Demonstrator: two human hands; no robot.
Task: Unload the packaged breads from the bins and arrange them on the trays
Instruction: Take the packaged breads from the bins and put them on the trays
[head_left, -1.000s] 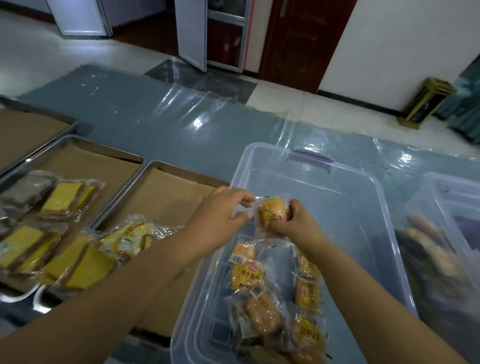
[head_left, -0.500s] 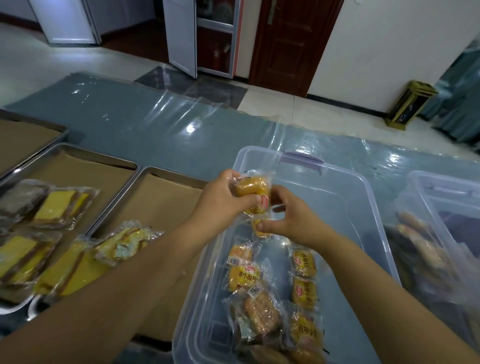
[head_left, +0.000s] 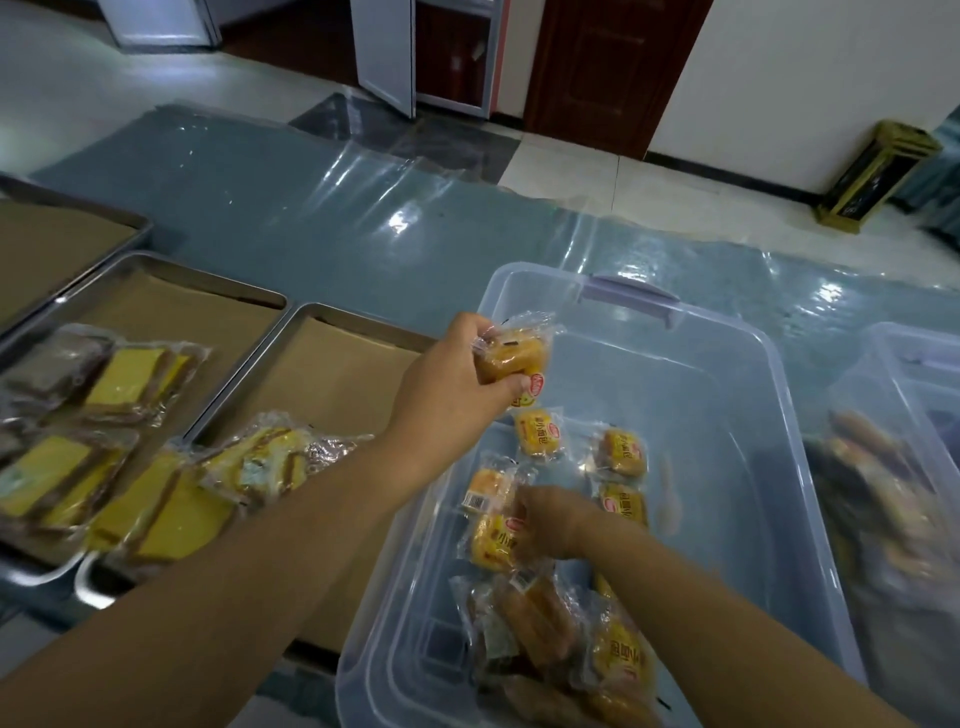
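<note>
Packaged breads (head_left: 621, 452) lie loose in the near half of a clear bin (head_left: 753, 415) on the table (head_left: 311, 208). About nine packets are counted there, and the nearest ones overlap too much for a firm figure. Most are small, squarish yellow packets with red logos. One longer brown loaf (head_left: 535, 621) has its long axis running from far left to near right.

The left hand (head_left: 452, 384) is raised over the bin's far left corner. Its fingers and thumb clamp a held packet (head_left: 511, 356) whose long axis runs roughly left to right, with the right end tilted slightly up. Whether a second packet hangs beneath it cannot be told.

The right hand (head_left: 550, 525) is down inside the bin, against a yellow packet (head_left: 491, 543). Its fingertips are hidden, so its grip cannot be determined.

There are two bins. The second bin (head_left: 909, 332), at the right, holds blurred brown breads that cannot be counted.

Three metal trays (head_left: 208, 275) lined with brown paper sit left of the bins. Five cake packets (head_left: 130, 379) lie on them: four yellow and one dark. One of the yellow ones straddles two tray rims.
</note>
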